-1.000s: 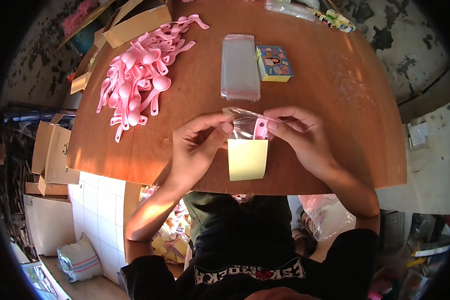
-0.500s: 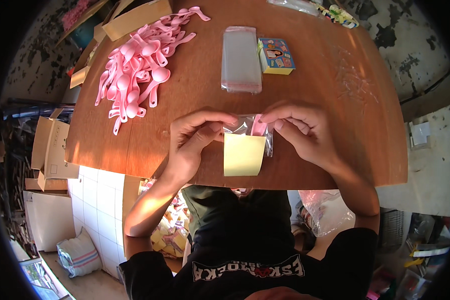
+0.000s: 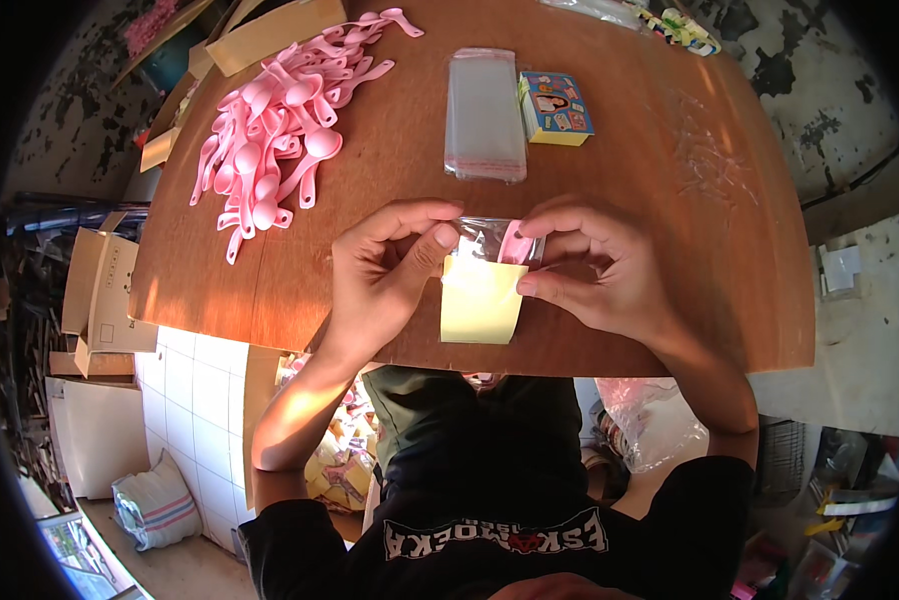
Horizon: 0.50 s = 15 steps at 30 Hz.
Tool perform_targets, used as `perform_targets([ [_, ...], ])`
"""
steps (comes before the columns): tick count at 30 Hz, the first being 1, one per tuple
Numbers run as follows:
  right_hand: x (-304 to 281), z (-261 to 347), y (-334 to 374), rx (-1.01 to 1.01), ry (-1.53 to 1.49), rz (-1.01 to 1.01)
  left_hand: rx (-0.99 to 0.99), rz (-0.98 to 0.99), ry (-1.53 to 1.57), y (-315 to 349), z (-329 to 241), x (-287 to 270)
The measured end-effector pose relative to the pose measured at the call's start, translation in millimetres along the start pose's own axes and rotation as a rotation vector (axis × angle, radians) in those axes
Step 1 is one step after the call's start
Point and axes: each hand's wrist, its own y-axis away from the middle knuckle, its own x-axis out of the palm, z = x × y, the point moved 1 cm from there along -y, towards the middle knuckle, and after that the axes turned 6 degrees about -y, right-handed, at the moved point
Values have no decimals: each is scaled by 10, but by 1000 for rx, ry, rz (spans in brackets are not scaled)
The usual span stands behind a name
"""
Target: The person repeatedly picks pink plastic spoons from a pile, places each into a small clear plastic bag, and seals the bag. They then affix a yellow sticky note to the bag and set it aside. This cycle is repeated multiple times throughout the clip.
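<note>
Close to the table's near edge, my left hand (image 3: 390,265) pinches the left edge of a small clear plastic bag (image 3: 477,236). My right hand (image 3: 602,268) grips its right side, index finger by the top corner and thumb against the right edge of a pale yellow card (image 3: 480,308). A pink spoon's handle (image 3: 515,245) shows in the bag beside the right fingers; the rest of the spoon is hidden behind the card. Glare covers the card's upper part, and how far the card sits inside the bag I cannot tell.
A heap of pink spoons (image 3: 270,140) covers the table's left side. Beyond my hands lie a stack of clear bags (image 3: 485,115) and a stack of printed cards (image 3: 558,108). Thin clear pieces (image 3: 710,155) are scattered at right. An open carton (image 3: 275,35) stands at the far left.
My right thumb has come down from the bag's top onto the card's right edge. Bag and card have shifted slightly left and away from me, and my left hand has moved a little left.
</note>
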Motion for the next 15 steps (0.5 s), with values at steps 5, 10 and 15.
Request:
perform_targets([
  [5,25,-2,33,-2,0,-25,-17,-16,-56,-6,5,6],
  [10,87,28,97,15,-140,69,-86,181,-62,218,-278,-63],
  [15,229,154,87,-14,-97,292,-179,222,-190,790,-307,-297],
])
